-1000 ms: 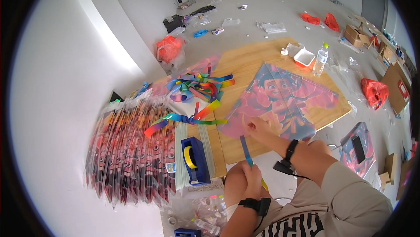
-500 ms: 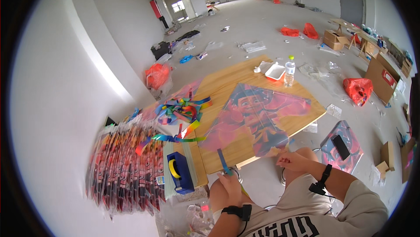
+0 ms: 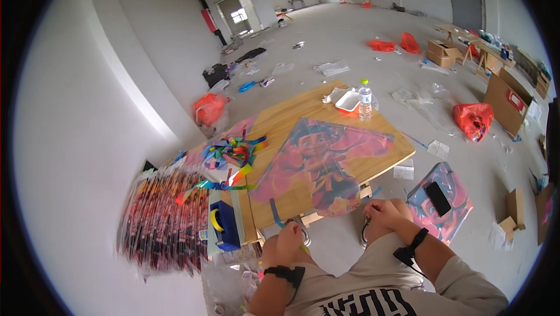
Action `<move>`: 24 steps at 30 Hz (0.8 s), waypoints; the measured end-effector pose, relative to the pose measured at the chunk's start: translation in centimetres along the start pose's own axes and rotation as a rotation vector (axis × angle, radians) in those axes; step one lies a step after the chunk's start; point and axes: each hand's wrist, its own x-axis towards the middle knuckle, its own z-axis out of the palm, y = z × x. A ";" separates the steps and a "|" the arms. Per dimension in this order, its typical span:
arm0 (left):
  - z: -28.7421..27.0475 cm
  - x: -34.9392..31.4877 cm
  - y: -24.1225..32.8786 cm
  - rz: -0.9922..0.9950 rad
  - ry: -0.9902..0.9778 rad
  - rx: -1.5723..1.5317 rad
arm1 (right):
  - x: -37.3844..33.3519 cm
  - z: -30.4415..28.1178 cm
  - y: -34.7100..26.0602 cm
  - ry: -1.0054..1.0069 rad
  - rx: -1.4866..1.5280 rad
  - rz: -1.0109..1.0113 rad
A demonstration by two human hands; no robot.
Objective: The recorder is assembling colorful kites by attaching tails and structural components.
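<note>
A blue ribbon [image 3: 275,211] rises from my closed left hand [image 3: 288,241], its upper end near the table's front edge. A yellow-green bit shows below that hand. My right hand [image 3: 380,213] is closed above my right knee, fingers curled together; whatever they may hold is hidden. In front of both hands, a kite-shaped printed sheet [image 3: 325,167] with a cartoon figure in pink and dark blue lies flat on the wooden table [image 3: 280,112]. Left of it is a tangle of rainbow ribbons [image 3: 234,154], with one long ribbon [image 3: 219,185] trailing toward the front.
A blue tape dispenser [image 3: 228,225] with yellow tape stands at the table's left front, beside a stack of plastic-wrapped packages [image 3: 163,220]. A water bottle [image 3: 365,101] and a food tray [image 3: 348,101] sit at the back. A phone [image 3: 437,199] lies on a printed surface at right.
The view has shifted, so the table sits further left in it. My left hand still holds the ribbon, now nearer the table edge; my right hand stays by the knee.
</note>
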 end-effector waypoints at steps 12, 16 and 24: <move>1.1 3.9 -6.7 0.141 -0.449 1.115 | -0.5 -0.4 -1.9 0.161 0.313 0.092; 1.7 3.9 -8.1 0.110 -0.201 1.199 | -0.9 -0.8 -3.1 0.159 0.290 0.103; -2.9 8.2 -2.1 -0.143 -0.935 0.134 | 0.5 -0.3 -2.2 0.155 0.266 0.122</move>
